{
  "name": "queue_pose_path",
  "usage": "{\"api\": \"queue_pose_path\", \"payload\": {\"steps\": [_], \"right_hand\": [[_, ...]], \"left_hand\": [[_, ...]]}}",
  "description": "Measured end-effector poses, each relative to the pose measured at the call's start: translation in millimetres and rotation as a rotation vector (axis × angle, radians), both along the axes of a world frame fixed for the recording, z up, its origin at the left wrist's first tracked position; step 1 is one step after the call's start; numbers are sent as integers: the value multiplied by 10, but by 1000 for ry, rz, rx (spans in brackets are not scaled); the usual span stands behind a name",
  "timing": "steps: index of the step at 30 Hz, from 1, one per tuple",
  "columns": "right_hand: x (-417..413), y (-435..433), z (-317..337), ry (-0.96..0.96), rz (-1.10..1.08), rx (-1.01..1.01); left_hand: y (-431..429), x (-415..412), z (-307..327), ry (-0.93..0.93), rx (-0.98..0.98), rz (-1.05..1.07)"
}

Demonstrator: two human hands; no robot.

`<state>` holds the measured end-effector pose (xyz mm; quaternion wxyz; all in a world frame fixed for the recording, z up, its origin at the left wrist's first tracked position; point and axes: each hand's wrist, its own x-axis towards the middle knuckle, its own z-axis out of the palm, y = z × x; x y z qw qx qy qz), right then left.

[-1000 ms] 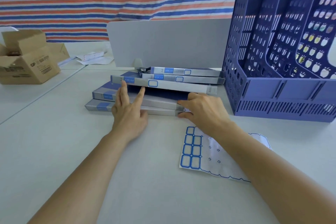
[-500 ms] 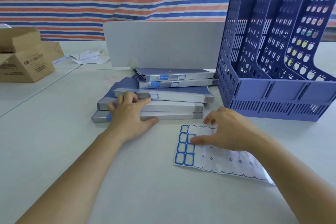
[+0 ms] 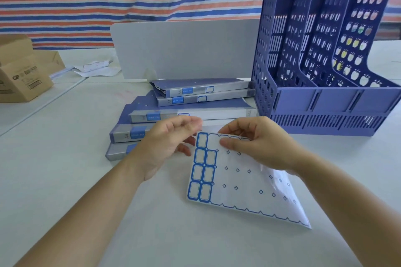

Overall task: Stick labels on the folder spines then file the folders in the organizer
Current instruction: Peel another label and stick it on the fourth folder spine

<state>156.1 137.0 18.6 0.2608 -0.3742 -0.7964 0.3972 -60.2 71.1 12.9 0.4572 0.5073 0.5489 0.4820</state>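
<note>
The white tabletop (image 3: 65,169) carries a blue organizer (image 3: 325,102) at right, five stacked folders (image 3: 206,89) beside it and a cardboard box (image 3: 23,80) far left. In front of the folders, the left hand (image 3: 167,145) and right hand (image 3: 262,147) pinch the label sheet (image 3: 238,182) by its lifted top edge.

You read: "A4" on four folder spines (image 3: 179,92); "GP" on the cardboard box (image 3: 23,80) (neighbouring tabletop, left edge); smaller print blurred.
</note>
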Motion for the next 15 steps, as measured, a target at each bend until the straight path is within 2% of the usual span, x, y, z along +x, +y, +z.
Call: {"api": "queue_pose_path", "payload": {"steps": [3,8,15], "right_hand": [[-6,-12,29,34,-32,-22],[-5,-43,74,68,-101,-19],[35,-88,144,120,-4,-362]], "left_hand": [[-15,0,8,-77,-42,-65],[9,1,-22,-96,31,36],[-30,75,14,-155,63,46]]}}
